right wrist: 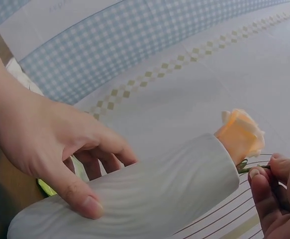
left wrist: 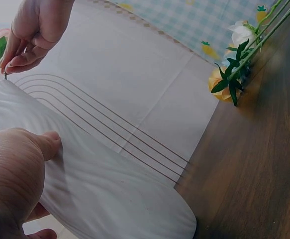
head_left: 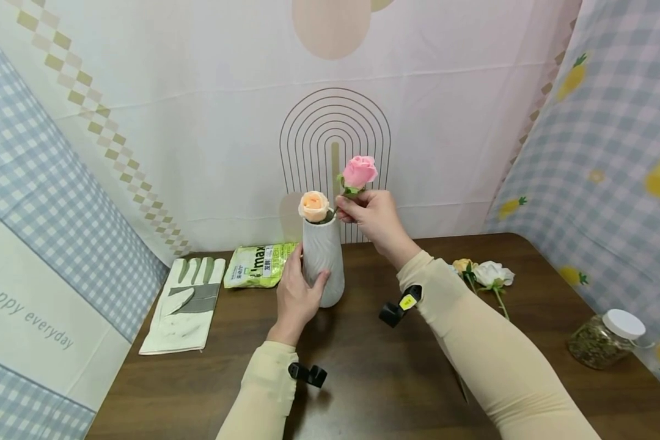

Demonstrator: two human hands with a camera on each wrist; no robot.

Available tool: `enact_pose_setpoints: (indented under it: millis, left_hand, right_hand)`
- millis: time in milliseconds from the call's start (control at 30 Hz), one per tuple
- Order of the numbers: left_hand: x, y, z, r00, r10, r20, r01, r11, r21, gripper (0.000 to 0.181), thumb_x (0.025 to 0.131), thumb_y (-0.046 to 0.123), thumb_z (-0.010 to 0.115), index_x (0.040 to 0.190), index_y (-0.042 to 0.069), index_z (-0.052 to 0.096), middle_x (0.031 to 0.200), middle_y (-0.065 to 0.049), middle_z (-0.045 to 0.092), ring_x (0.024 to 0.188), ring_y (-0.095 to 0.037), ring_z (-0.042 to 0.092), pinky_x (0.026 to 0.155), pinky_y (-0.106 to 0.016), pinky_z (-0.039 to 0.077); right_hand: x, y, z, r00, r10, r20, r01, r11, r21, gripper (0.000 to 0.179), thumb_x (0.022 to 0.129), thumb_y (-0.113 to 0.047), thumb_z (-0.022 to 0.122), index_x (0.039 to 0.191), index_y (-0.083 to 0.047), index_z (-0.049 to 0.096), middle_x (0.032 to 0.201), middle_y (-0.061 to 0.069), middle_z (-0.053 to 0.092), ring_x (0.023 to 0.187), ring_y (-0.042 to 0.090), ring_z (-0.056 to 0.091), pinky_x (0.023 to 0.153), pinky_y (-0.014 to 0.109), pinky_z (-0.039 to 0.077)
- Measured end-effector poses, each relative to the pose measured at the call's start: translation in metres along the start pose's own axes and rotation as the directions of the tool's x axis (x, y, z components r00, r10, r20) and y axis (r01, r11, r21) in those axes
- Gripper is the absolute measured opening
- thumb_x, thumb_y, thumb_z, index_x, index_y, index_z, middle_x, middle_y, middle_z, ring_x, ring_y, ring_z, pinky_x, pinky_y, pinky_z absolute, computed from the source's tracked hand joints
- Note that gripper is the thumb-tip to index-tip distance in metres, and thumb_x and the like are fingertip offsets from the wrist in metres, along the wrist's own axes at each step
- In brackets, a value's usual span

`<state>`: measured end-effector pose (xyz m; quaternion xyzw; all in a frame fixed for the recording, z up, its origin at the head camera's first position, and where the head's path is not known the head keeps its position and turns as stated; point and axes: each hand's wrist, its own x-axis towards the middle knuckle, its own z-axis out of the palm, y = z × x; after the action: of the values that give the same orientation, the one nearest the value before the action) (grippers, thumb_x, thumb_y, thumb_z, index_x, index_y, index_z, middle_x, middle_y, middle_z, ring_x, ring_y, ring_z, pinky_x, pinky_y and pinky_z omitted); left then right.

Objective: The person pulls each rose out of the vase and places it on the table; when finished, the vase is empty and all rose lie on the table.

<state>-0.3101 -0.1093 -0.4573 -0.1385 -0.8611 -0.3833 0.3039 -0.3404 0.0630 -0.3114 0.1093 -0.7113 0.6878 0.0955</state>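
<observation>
A pale grey vase (head_left: 326,269) with a wavy surface stands upright on the brown table. My left hand (head_left: 299,290) grips its side, thumb at the front and fingers round the far side. One peach rose (head_left: 314,206) sits in the vase mouth, also plain in the right wrist view as a peach bloom (right wrist: 240,133). Above the rim my right hand (head_left: 375,217) pinches the stem of a pink rose (head_left: 360,172), just below the bloom. In the right wrist view the thumb and fingertips (right wrist: 255,172) meet on the thin stem. The stem's lower end is hidden.
To the left lie a white and grey work glove (head_left: 184,308) and a green packet (head_left: 257,266). Near the right forearm are a white rose (head_left: 493,274) and a yellow rose (head_left: 464,266). A white-lidded jar (head_left: 605,339) stands by the table's right edge.
</observation>
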Motion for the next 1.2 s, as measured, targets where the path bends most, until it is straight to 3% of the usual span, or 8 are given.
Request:
enact_pose_setpoints:
  millis: [200, 333, 567, 1000, 1200]
  left_hand:
    - [0.000, -0.003, 0.000, 1.000, 0.006, 0.000, -0.006, 1.000, 0.004, 0.074, 0.085, 0.035, 0.072, 0.142, 0.002, 0.038, 0.135, -0.016, 0.050, 0.122, -0.030, 0.050, 0.099, -0.046, 0.043]
    - [0.000, -0.003, 0.000, 1.000, 0.012, -0.006, -0.012, 1.000, 0.006, 0.074, 0.085, 0.035, 0.073, 0.141, 0.001, 0.039, 0.134, -0.016, 0.051, 0.121, -0.030, 0.051, 0.097, -0.046, 0.044]
    - [0.000, -0.002, -0.001, 1.000, 0.012, 0.005, -0.012, 1.000, -0.001, 0.074, 0.086, 0.034, 0.073, 0.142, 0.001, 0.037, 0.136, -0.017, 0.049, 0.123, -0.030, 0.050, 0.099, -0.046, 0.043]
    - [0.000, -0.001, -0.001, 1.000, 0.018, -0.001, -0.018, 1.000, -0.022, 0.074, 0.086, 0.030, 0.073, 0.142, -0.002, 0.037, 0.137, -0.020, 0.048, 0.124, -0.033, 0.049, 0.099, -0.048, 0.042]
    - [0.000, -0.001, -0.001, 1.000, 0.013, 0.000, -0.013, 1.000, -0.020, 0.074, 0.086, 0.031, 0.073, 0.142, -0.002, 0.037, 0.136, -0.019, 0.049, 0.123, -0.032, 0.050, 0.098, -0.048, 0.043]
  right_hand:
    - [0.002, -0.005, 0.004, 0.997, -0.065, -0.041, 0.067, 0.996, 0.053, 0.024, 0.088, -0.010, 0.070, 0.101, 0.009, 0.069, 0.083, 0.018, 0.068, 0.066, 0.010, 0.064, 0.066, 0.024, 0.056]
    - [0.001, -0.014, 0.003, 0.992, -0.112, -0.065, 0.116, 0.991, 0.067, 0.024, 0.088, -0.011, 0.070, 0.100, 0.009, 0.069, 0.074, 0.006, 0.067, 0.065, 0.010, 0.064, 0.066, 0.024, 0.056]
    - [-0.004, -0.015, -0.004, 0.982, -0.114, -0.152, 0.142, 0.972, 0.186, 0.023, 0.088, -0.007, 0.070, 0.098, 0.013, 0.067, 0.071, 0.007, 0.067, 0.062, 0.011, 0.065, 0.063, 0.023, 0.056]
    - [-0.007, -0.023, -0.037, 0.943, -0.049, -0.329, 0.204, 0.868, 0.453, 0.014, 0.082, -0.009, 0.075, 0.085, 0.003, 0.069, 0.072, 0.009, 0.067, 0.062, 0.014, 0.065, 0.061, 0.023, 0.055]
    - [-0.010, -0.028, -0.066, 0.906, -0.032, -0.422, 0.270, 0.812, 0.517, 0.016, 0.081, -0.009, 0.077, 0.083, 0.005, 0.069, 0.071, 0.011, 0.067, 0.060, 0.016, 0.065, 0.057, 0.023, 0.054]
